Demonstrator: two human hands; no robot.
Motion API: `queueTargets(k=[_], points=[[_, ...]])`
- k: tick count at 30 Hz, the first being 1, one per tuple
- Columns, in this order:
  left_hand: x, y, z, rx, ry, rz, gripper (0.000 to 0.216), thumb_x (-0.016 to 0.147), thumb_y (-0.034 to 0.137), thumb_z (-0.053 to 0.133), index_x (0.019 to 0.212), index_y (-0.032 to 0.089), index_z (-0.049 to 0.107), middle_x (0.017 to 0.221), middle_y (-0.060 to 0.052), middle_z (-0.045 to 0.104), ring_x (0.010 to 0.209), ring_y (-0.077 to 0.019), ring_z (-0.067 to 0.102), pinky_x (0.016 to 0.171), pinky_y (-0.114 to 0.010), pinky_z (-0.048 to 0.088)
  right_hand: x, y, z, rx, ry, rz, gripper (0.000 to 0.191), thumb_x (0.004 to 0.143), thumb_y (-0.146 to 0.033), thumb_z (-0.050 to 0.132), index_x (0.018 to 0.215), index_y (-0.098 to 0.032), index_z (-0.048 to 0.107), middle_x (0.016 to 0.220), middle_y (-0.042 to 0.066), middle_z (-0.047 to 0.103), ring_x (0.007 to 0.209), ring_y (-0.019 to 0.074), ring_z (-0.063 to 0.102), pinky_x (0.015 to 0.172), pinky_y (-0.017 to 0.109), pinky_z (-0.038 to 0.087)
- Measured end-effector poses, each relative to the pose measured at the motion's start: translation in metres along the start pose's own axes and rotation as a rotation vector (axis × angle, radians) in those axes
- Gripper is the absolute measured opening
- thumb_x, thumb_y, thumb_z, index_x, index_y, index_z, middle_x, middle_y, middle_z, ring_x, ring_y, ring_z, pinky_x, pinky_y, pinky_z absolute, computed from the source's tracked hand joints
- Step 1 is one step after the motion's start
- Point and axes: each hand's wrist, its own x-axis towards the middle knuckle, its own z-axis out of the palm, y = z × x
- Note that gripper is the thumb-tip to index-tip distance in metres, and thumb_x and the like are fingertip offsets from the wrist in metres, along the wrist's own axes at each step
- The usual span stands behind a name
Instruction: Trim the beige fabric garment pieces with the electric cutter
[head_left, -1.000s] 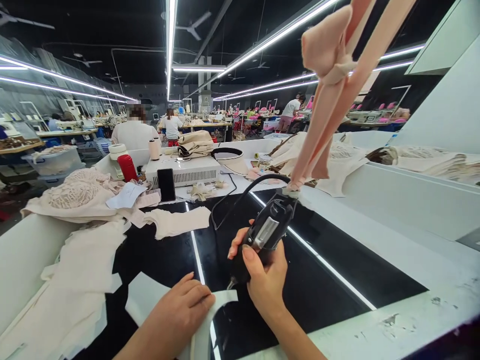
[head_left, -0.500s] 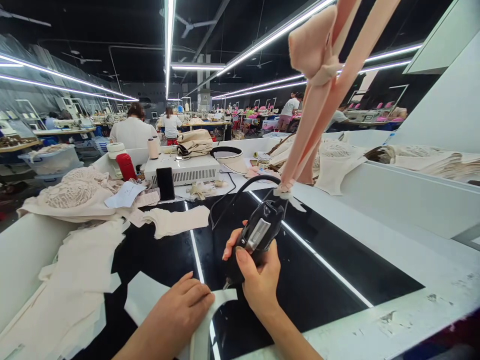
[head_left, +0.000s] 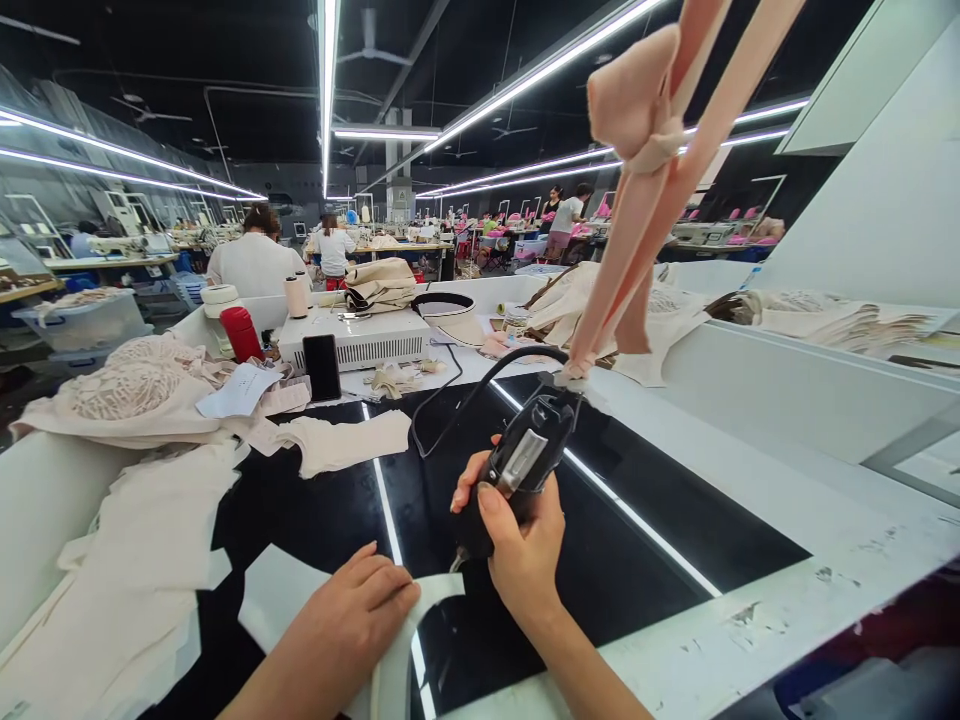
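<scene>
My right hand (head_left: 517, 530) is wrapped round a black corded hand tool (head_left: 544, 430) with a silver panel. The tool tilts, its small metal tip pointing down beside the end of a pale curved fabric piece (head_left: 439, 590). A tiny gap seems to lie between tip and fabric. My left hand (head_left: 367, 610) presses its closed fingers on the edge of that piece, which bends down under the hand toward me. A white sheet-like piece (head_left: 274, 590) lies under and left of this hand. Knotted peach fabric strips (head_left: 630, 220) hang from above, tied at the tool's cord end.
Cut cream fabric pieces (head_left: 142, 540) are piled on the left, another cream piece (head_left: 349, 440) on the black table top (head_left: 637, 580). Behind stand a phone (head_left: 322, 366), a red bottle (head_left: 241, 334) and a white vented box (head_left: 360, 340). Co-workers sit and stand farther back.
My view has turned slightly right, so the surroundings shift left. The tool has moved slightly right relative to the fabric piece. Both hands keep their holds.
</scene>
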Motion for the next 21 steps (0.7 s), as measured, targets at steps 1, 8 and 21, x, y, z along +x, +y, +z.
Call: queueTargets(k=[1, 8, 21], points=[[0.000, 0.000, 0.000, 0.001, 0.005, -0.001, 0.030, 0.111, 0.006, 0.039, 0.124, 0.012, 0.065, 0.109, -0.007, 0.074, 0.100, -0.0182, 0.074, 0.113, -0.046, 0.058, 0.000, 0.000, -0.001, -0.004, 0.001, 0.004, 0.028, 0.089, -0.036, 0.078, 0.106, -0.025, 0.059, 0.081, -0.003, 0.070, 0.056, 0.0124, 0.063, 0.052, 0.025, 0.058], [-0.001, -0.001, 0.001, 0.002, 0.015, 0.002, 0.028, 0.111, 0.007, 0.041, 0.124, 0.013, 0.065, 0.108, -0.007, 0.074, 0.099, -0.0183, 0.075, 0.113, -0.045, 0.058, -0.001, 0.004, -0.003, -0.037, -0.026, 0.013, 0.025, 0.090, -0.031, 0.075, 0.108, -0.026, 0.058, 0.081, -0.003, 0.070, 0.057, 0.0130, 0.065, 0.055, 0.026, 0.059], [-0.002, -0.001, -0.002, -0.003, -0.031, -0.008, 0.031, 0.107, 0.003, 0.043, 0.128, 0.014, 0.063, 0.110, -0.007, 0.073, 0.102, -0.0193, 0.074, 0.112, -0.048, 0.059, -0.015, -0.007, 0.004, 0.074, -0.087, 0.023, 0.028, 0.091, -0.040, 0.078, 0.107, -0.026, 0.060, 0.083, -0.002, 0.069, 0.057, 0.0123, 0.065, 0.055, 0.025, 0.058]])
